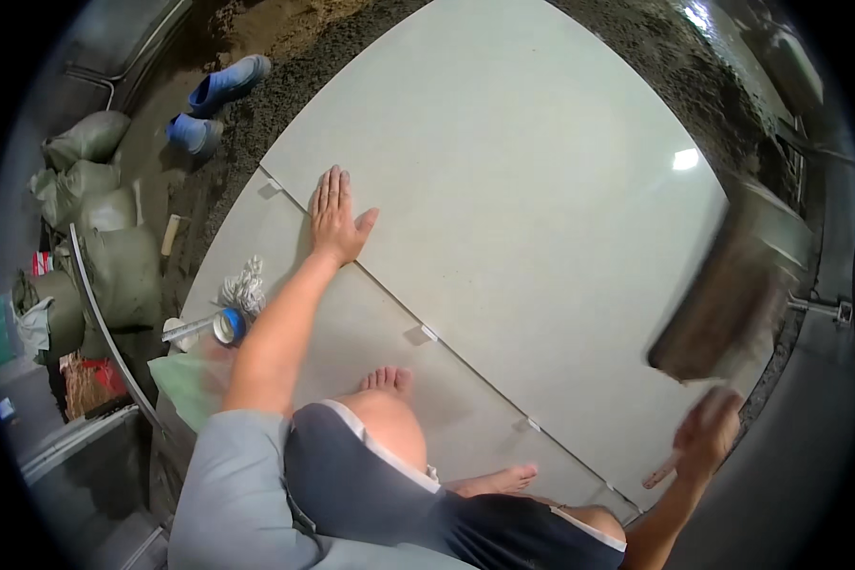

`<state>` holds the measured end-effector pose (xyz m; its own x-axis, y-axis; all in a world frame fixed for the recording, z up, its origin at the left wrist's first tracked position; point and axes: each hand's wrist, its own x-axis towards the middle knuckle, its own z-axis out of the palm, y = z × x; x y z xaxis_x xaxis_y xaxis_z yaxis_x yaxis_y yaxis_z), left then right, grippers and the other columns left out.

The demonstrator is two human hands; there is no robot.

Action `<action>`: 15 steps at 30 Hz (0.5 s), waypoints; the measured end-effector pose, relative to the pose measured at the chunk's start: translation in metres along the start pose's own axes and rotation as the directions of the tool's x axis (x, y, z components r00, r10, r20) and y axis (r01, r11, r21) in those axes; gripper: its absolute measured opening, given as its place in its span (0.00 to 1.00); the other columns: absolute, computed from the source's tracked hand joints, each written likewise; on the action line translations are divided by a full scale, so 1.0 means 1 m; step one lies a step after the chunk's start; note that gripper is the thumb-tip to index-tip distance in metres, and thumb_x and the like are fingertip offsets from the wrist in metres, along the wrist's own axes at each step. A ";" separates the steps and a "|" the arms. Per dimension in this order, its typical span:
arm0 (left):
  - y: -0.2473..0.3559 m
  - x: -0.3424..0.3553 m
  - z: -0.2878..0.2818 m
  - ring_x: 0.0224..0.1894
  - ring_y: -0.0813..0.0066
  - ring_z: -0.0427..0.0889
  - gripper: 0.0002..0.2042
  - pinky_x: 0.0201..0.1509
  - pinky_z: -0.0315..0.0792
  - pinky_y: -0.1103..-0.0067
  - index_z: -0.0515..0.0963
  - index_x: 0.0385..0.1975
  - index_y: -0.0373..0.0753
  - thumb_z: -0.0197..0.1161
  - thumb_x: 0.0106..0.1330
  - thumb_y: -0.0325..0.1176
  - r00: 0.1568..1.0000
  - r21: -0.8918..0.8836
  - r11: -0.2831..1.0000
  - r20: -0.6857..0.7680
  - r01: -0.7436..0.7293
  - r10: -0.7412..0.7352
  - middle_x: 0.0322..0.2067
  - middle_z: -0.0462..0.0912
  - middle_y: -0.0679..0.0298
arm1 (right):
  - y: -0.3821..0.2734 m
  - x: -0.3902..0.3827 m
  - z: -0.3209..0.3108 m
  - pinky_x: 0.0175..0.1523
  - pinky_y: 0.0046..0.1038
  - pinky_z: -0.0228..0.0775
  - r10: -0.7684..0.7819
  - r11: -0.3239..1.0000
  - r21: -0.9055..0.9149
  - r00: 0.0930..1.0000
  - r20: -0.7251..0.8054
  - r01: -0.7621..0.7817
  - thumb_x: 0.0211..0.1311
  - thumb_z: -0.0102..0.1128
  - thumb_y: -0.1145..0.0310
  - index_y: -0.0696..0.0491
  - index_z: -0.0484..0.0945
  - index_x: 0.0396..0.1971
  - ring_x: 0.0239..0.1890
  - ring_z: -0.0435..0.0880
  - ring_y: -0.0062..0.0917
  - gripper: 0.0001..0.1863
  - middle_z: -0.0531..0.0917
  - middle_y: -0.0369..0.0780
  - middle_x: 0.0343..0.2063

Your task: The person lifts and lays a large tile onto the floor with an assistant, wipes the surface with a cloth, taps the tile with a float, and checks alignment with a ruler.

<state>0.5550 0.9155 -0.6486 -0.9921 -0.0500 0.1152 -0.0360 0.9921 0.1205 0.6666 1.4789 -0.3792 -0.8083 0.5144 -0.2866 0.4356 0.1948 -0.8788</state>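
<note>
My left hand [337,223] lies spread on a large pale tile [513,161], beside its seam with the nearer tile [218,261]. Small white clips [428,332] sit along that seam. In my right hand [703,437], at the lower right, is the handle of a large block-headed tool [717,294], blurred by motion and held over the right part of the large tile. Near my left forearm are a bundle of white string [245,283] and a tube-like item with a blue end [226,326]. My bare knees and feet are on the near side of the seam.
Dark mortar bed [760,114] surrounds the large tile. At the left are blue shoes [220,87], piled sacks [119,266], a long curved strip [100,313] and a green sheet [185,385]. A grey edge with metal fittings [831,313] runs along the right.
</note>
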 end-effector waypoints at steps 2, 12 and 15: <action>-0.001 0.002 0.003 0.76 0.50 0.43 0.43 0.77 0.38 0.59 0.47 0.72 0.32 0.48 0.68 0.59 1.000 -0.004 1.000 0.001 -0.012 0.012 0.74 0.46 0.48 | 0.005 -0.003 -0.001 0.11 0.20 0.52 -0.065 0.988 0.132 0.987 -0.145 0.085 0.73 0.39 0.38 0.49 0.70 0.27 0.08 0.60 0.13 0.28 0.62 0.29 0.11; -0.011 -0.024 -0.013 0.76 0.49 0.40 0.44 0.78 0.35 0.61 0.43 0.72 0.29 0.49 0.68 0.57 1.000 -0.044 0.999 0.004 0.024 -0.024 0.74 0.43 0.45 | 0.109 0.035 0.202 0.17 0.28 0.60 0.183 0.850 -0.505 0.814 0.552 0.151 0.75 0.38 0.43 0.56 0.67 0.21 0.11 0.65 0.21 0.32 0.67 0.34 0.12; -0.017 -0.028 -0.018 0.77 0.53 0.37 0.45 0.78 0.33 0.63 0.41 0.73 0.30 0.48 0.68 0.59 0.997 -0.049 0.998 0.079 0.030 -0.026 0.74 0.40 0.47 | 0.068 0.036 0.224 0.13 0.25 0.55 0.342 0.922 -0.367 0.709 0.617 -0.125 0.72 0.39 0.37 0.50 0.65 0.21 0.09 0.61 0.17 0.31 0.65 0.31 0.12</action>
<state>0.5852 0.8980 -0.6365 -0.9972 -0.0663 0.0340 -0.0595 0.9833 0.1719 0.5783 1.3240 -0.5347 -0.6687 -0.0841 -0.7388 0.6477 0.4221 -0.6343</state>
